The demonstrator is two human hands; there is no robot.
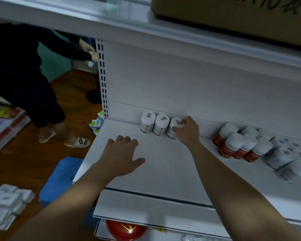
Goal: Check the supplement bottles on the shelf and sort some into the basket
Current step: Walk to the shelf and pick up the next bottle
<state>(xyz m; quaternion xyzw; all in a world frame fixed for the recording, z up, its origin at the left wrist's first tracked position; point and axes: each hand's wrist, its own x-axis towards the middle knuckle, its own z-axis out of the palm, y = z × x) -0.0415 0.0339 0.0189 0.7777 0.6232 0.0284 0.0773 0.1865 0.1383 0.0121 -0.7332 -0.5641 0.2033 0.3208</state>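
My right hand (185, 130) is curled round the white cap of a supplement bottle (172, 132), the last of three white-capped ones standing in a row at the back of the white shelf (156, 164). My left hand (122, 154) lies flat on the shelf, fingers spread, holding nothing. Red-labelled bottles (233, 145) cluster beyond my right forearm. I can't see a basket.

Three white-labelled bottles (161, 125), at least four red-labelled bottles (224, 150), two hands (122, 153), one cardboard box (233, 13)
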